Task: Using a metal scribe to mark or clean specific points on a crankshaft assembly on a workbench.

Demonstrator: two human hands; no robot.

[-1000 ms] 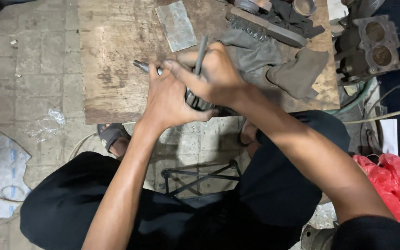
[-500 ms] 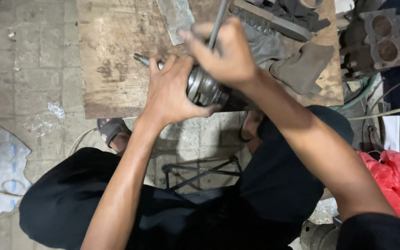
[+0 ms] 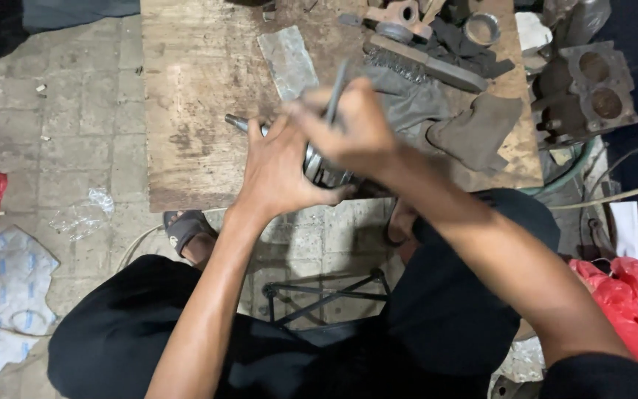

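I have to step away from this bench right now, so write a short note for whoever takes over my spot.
Left hand: grip closed around a round metal shaft part, its thin end pointing left over the wooden board.
Right hand: blurred in motion, grip on a thin metal rod above the part.
Nearby: grey cloth, two-bore engine block at right.
Done or left: cannot tell from this view; part is in hand, not set down.

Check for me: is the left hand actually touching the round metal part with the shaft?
Touching. In the head view the left hand wraps around the round metal part, fingers pressed against its body with no gap, while its shaft pokes out past the hand.
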